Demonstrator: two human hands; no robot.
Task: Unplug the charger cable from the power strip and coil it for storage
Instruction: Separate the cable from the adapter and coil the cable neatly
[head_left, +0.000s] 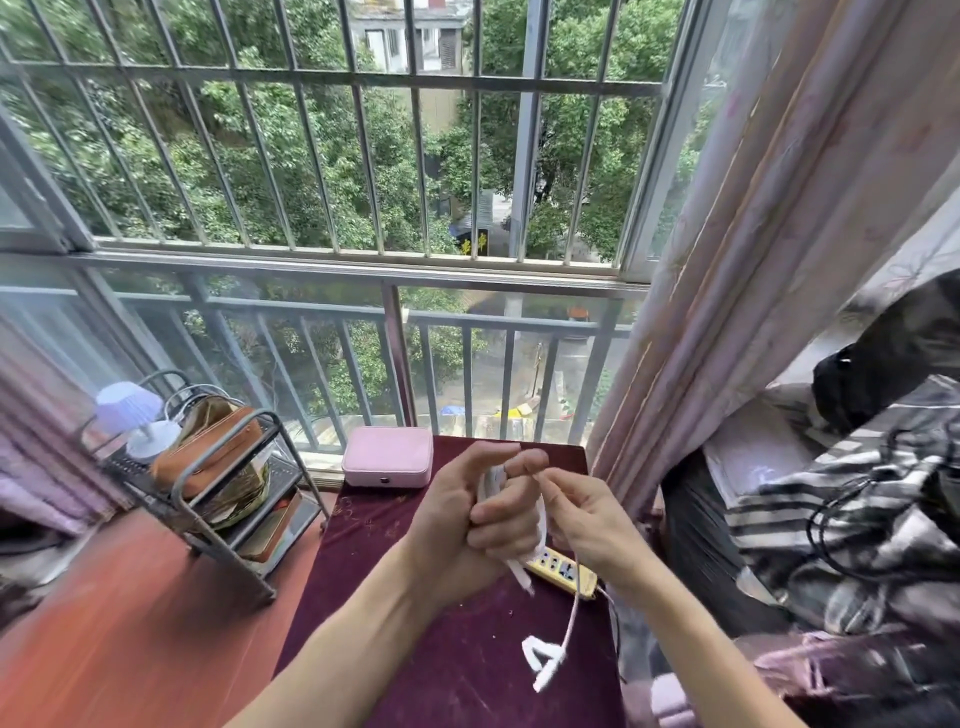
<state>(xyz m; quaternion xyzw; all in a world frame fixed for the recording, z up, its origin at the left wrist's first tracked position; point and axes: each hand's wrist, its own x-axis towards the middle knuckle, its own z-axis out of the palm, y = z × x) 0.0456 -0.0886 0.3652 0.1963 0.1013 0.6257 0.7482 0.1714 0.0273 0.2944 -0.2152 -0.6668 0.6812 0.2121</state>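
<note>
Cable clamped in left hand, pinched by right hand; even loops advised, tail kept off table's near right edge.

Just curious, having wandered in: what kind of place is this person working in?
Probably a bedroom in an upper-floor flat: a barred window overlooks treetops, pink curtains hang beside it, and rumpled striped bedding lies right of the small table.

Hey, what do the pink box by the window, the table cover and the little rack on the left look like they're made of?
Pink box: probably faux leather, smooth matte with a stitched edge and small clasp. Table cover: looks like dark maroon velvet, soft nap holding lint specks. Rack: painted grey metal tubing with mesh shelves.
</note>
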